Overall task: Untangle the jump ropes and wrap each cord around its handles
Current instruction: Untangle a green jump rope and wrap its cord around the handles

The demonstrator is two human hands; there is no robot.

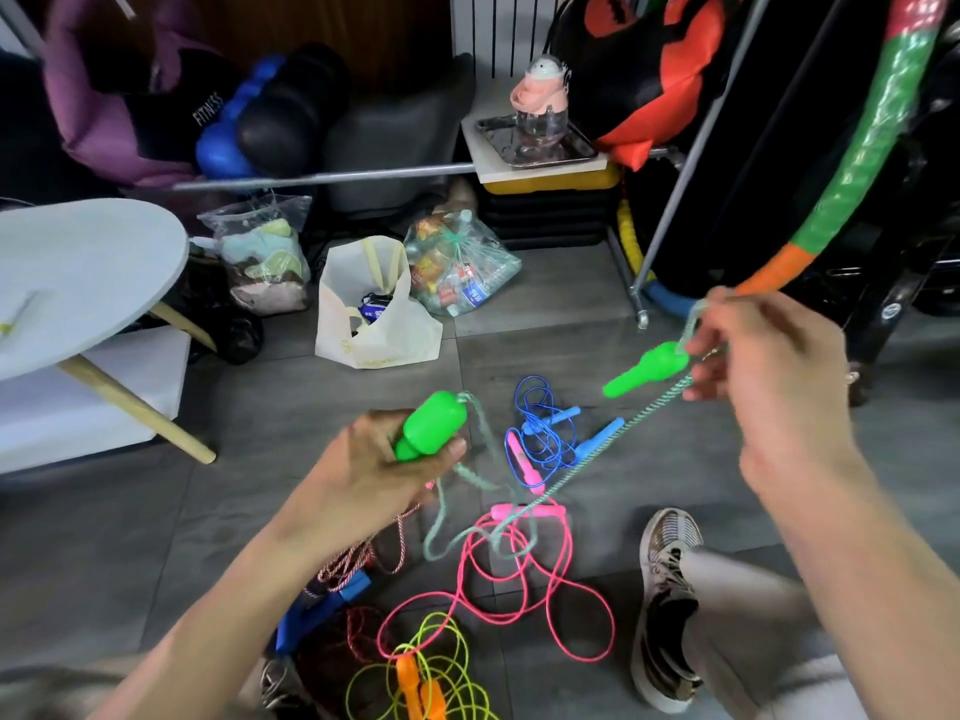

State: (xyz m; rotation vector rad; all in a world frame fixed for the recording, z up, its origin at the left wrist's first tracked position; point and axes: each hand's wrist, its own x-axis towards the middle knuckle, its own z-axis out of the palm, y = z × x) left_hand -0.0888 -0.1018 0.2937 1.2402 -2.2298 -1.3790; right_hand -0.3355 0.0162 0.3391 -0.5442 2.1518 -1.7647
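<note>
My left hand (384, 465) grips one green handle (431, 426) of a jump rope. My right hand (769, 366) pinches the pale teal braided cord (613, 449) close to the second green handle (647, 370), which hangs just below my fingers. The cord runs taut down from my right hand to the floor, where it lies over a pink rope (519, 579) with pink handles. A blue rope (545, 433) with blue handles lies beyond it. A yellow rope (441, 662) with orange handles lies near the bottom. A red-white cord (363, 553) with a blue handle passes under my left forearm.
My shoe (667, 600) rests on the grey tiled floor right of the ropes. A white tote bag (374, 309) and plastic bags stand beyond. A round white table (78, 272) is at left. A metal rack leg (641, 283) and a striped hoop (852, 168) are at right.
</note>
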